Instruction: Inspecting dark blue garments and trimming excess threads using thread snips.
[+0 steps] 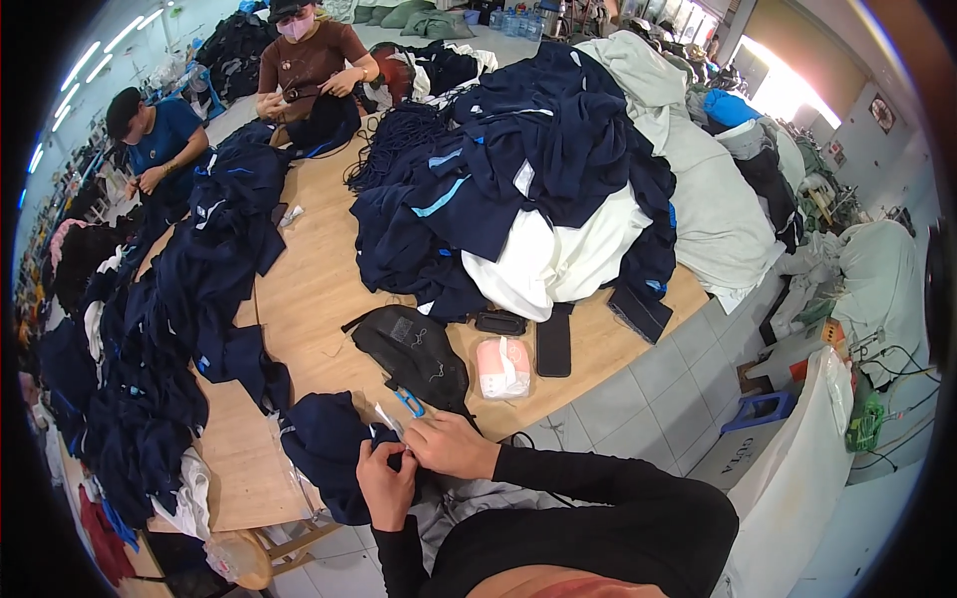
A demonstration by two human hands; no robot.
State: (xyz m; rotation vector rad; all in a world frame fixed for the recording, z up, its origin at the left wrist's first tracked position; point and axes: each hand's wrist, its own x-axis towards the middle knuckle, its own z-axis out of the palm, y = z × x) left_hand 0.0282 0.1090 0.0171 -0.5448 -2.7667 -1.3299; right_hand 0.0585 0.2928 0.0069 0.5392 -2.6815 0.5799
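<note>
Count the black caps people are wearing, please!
2: a black cap on the person in brown across the table, another cap on the person in blue further left. Others could be hidden.

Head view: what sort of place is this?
Likely a garment workshop: navy garments lie heaped on a wooden table, and a co-worker in brown handles dark fabric.

The held cloth [327, 448] is navy, apparently plain.

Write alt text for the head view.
The left hand and right hand meet at a navy garment by a wooden table. Beyond are a black bag, a pink packet, a navy clothing heap and two people.
</note>
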